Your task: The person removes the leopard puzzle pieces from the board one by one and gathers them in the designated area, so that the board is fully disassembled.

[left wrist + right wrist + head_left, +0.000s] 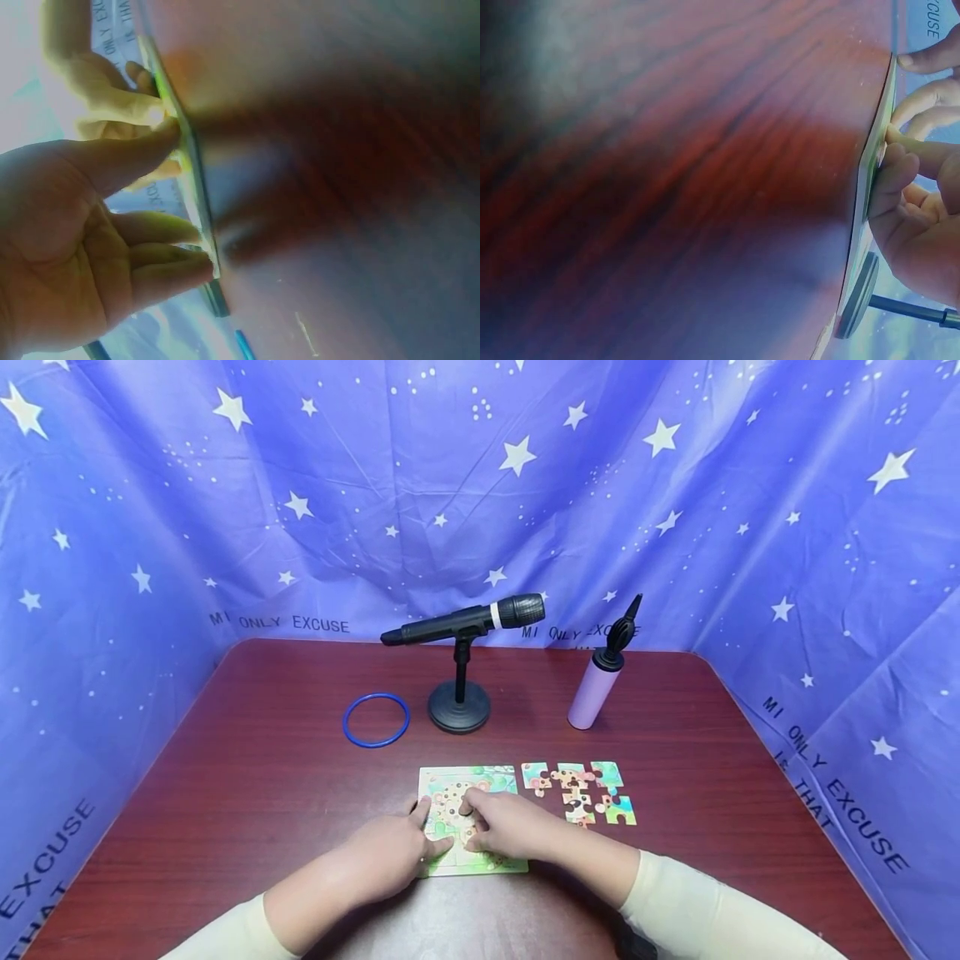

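A jigsaw puzzle [480,772] with a spotted cartoon animal on a green and blue picture lies flat near the table's front. On its left part rests my left hand [393,852], with spread, mostly straight fingers touching the surface. My right hand [510,827] is over the puzzle's middle, thumb and index fingertips down on the picture. In the right wrist view the other fingers of the right hand [922,232] are curled. Whether a piece sits between thumb and index is hidden. Several loose puzzle pieces [573,774] lie to the right of the board.
Behind the puzzle, a black microphone [450,625] rests on a round-based stand [459,706]. A blue ring [377,720] lies left of it, and a purple hand pump [595,693] stands at the right. A starry blue curtain [420,485] surrounds the red-brown table [247,777].
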The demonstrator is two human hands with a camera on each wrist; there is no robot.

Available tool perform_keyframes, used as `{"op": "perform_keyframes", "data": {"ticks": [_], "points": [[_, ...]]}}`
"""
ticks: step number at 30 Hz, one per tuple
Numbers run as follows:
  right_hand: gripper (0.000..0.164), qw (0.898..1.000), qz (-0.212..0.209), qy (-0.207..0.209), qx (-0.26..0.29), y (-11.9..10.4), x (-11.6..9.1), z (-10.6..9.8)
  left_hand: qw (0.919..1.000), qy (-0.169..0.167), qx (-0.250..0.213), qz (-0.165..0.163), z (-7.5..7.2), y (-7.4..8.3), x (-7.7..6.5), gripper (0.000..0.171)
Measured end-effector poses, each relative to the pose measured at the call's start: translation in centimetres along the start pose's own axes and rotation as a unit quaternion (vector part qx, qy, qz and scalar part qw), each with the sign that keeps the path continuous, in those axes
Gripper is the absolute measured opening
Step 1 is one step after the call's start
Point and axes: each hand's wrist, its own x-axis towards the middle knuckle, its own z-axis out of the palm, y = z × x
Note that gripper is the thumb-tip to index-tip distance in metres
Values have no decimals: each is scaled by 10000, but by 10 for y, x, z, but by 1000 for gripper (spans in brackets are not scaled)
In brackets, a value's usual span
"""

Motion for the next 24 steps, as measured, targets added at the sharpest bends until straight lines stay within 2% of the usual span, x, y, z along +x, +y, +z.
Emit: {"op": "perform_keyframes", "data": {"ticks": [8,13,16,21,24], "points": [[37,9971,89,-152,737,4,3,-1,9983,-270,-95,-509,-3,4,-2,50],[19,9924,76,-86,1221,5,7,0,9970,-363,-78,-679,-3,5,-2,49],[11,9931,73,112,1166,4,9,1,9973,-293,-163,-656,-3,4,-2,49],[13,9950,222,361,900,3,10,3,9977,-251,-213,-590,-3,3,-2,50],[12,9887,339,238,1440,3,10,3,9971,-380,-189,-624,-3,3,-2,50]]}}
